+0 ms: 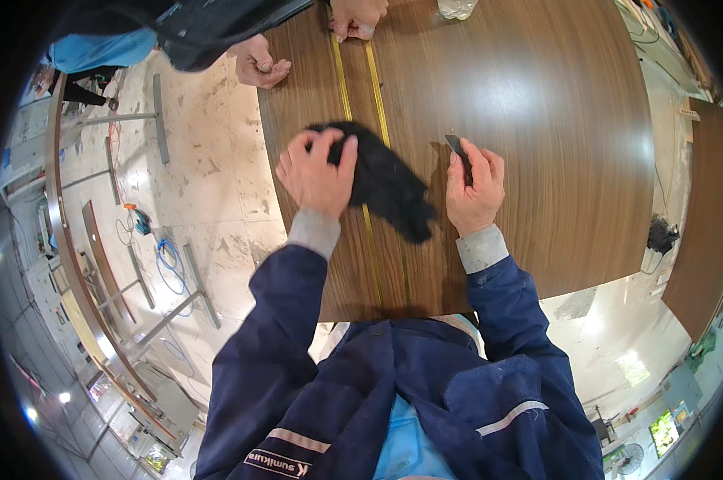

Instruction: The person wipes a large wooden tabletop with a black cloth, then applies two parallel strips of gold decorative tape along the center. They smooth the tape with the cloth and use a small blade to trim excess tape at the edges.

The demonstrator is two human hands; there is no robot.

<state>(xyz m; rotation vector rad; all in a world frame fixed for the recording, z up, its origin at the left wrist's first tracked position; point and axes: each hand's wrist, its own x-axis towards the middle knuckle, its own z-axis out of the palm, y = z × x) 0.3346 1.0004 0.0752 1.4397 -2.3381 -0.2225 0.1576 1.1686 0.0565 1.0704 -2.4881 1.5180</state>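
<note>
My left hand (317,172) presses down on a black cloth (387,182) that lies across two thin brass strips (380,112) set into a brown wooden panel (537,144). My right hand (475,188) rests on the panel to the right of the cloth and grips a small grey blade (456,145) whose tip points away from me. Both sleeves are dark blue with grey cuffs.
Another person's two hands (261,64) (357,16) rest at the far end of the panel, near the strips. A clear bottle (456,6) stands at the far edge. The floor to the left holds metal bars, blue cable (168,260) and a curved frame.
</note>
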